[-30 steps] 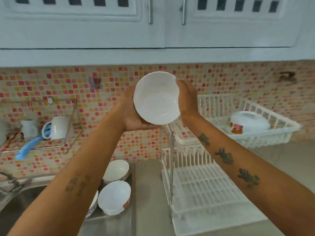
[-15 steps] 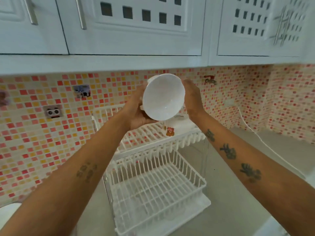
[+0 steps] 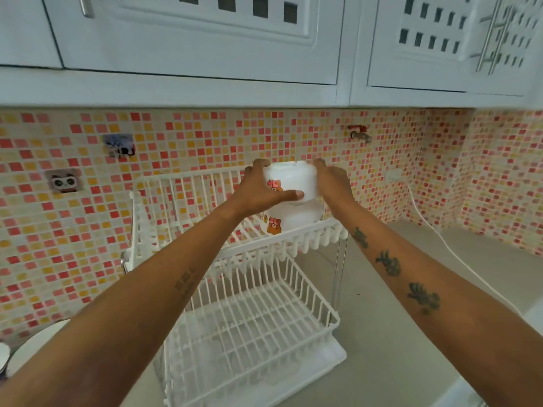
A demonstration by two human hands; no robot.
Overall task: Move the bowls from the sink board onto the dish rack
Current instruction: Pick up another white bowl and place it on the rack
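Both hands' fingers (image 3: pixel 289 194) clasp the blurred bowl (image 3: pixel 289 179), seemingly inverted, above another bowl (image 3: pixel 296 217).

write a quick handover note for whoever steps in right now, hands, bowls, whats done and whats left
Left hand and right hand: both grip a white bowl, turned upside down, over the rack's top tier.
It sits above another upturned bowl already on that tier; contact is unclear through blur.
Lower tier holds nothing.
Done: one bowl racked, a second nearly placed.
Left: release this bowl, then check the sink board; only a bowl edge shows at the left.
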